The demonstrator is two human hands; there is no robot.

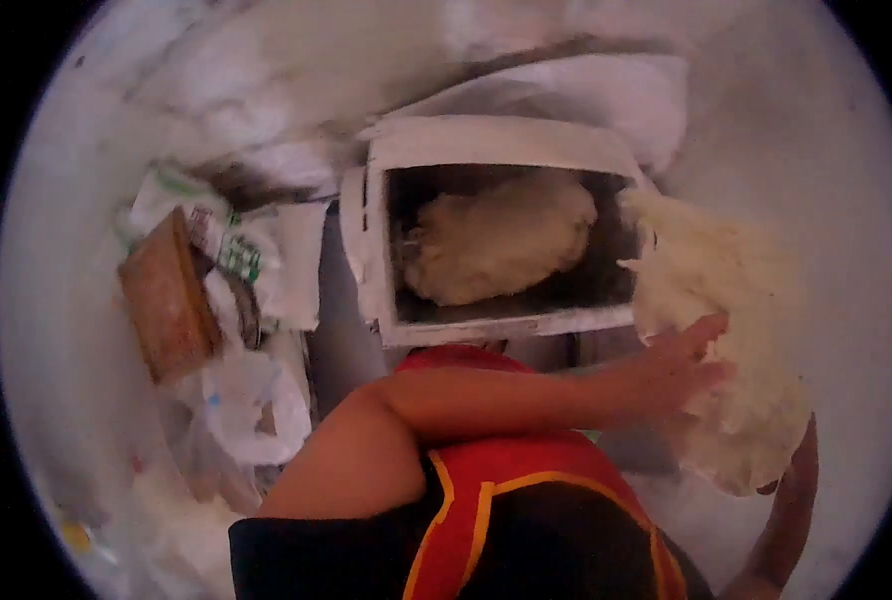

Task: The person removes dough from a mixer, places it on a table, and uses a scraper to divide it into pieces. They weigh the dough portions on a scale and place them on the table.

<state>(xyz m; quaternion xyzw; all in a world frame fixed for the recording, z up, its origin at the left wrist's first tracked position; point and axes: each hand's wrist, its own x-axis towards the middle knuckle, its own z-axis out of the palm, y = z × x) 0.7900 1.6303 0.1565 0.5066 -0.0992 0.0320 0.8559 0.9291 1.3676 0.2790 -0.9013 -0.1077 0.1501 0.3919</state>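
A big, pale slab of dough point(726, 320) hangs at the right, just outside a white box-shaped machine point(486, 145). My left hand point(691, 362) reaches across my body and presses its spread fingers against the dough's left side. My right hand point(778, 478) is under the dough's lower edge, mostly hidden behind it, holding it up. Inside the machine's dark opening lies a second rounded lump of dough point(496, 245).
Left of the machine stand a brown cardboard box point(166, 295), a printed bag point(231, 250) and crumpled white plastic bags point(251, 405). The floor point(826, 150) is pale and floury. My red and black apron point(526, 520) fills the lower middle.
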